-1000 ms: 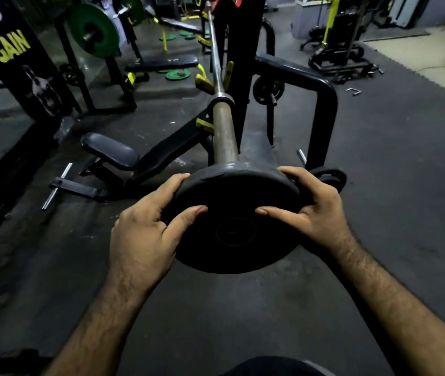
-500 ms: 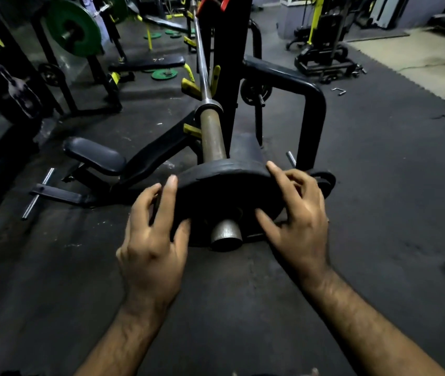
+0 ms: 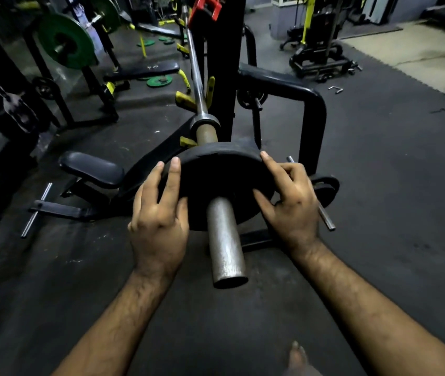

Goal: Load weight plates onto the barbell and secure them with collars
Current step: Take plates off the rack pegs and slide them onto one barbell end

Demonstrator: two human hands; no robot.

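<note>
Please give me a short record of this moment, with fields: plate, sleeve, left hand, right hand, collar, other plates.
plate: black weight plate on the barbell sleeve, short of the inner stop
sleeve: bare end sticks out toward the camera
left hand: left hand presses the plate's left side, fingers straight
right hand: right hand presses the right side
collar: none on the sleeve
other plates: green plate on a far rack

A gym: benches [image 3: 91, 168], racked barbell [image 3: 198, 85], rubber floor [image 3: 378, 185].
</note>
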